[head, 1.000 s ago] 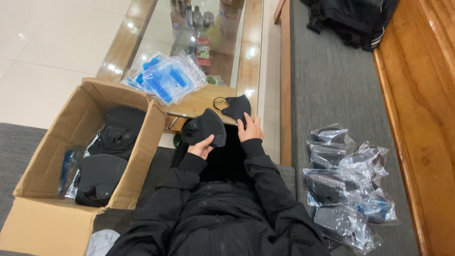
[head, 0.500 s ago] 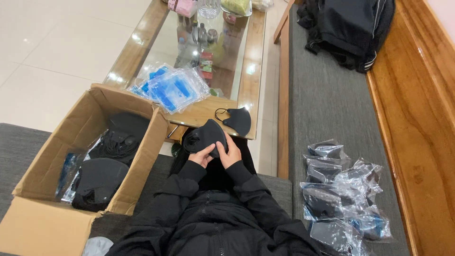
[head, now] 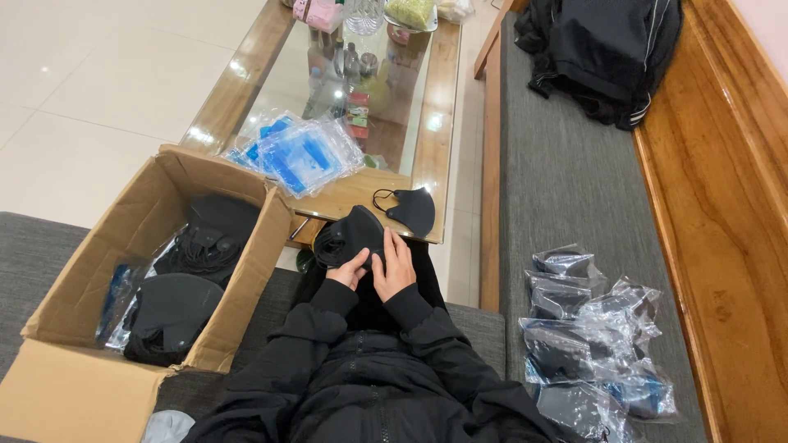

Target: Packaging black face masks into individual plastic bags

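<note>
1. Black masks [head: 349, 238] sit as a small stack in the person's lap, held between both hands just in front of the body.
2. Left hand [head: 349, 269] grips the near left edge of the stack, fingers curled closed on it from below.
3. Right hand [head: 395, 264] lies on the right side of the same stack, fingers together and pressed flat on top, thumb tucked toward the other hand. The two hands touch or nearly touch.
4. Just beyond the right hand, a single black mask [head: 410, 209] with its ear loops loose lies on the near edge of the glass table [head: 427, 131].
5. Further ahead of the left hand, a pile of clear bags with blue printing [head: 295, 156] rests on the same table.
6. Left of the left hand stands an open cardboard box [head: 246, 271] with more black masks inside, some loose and some in a wrapper.
7. Well to the right of the right hand, bagged masks [head: 587, 336] lie heaped on the grey bench cushion.
8. Judging by this, a fair number are already bagged, while the stack in hand, the single mask and the box's contents are not yet packed.
</note>
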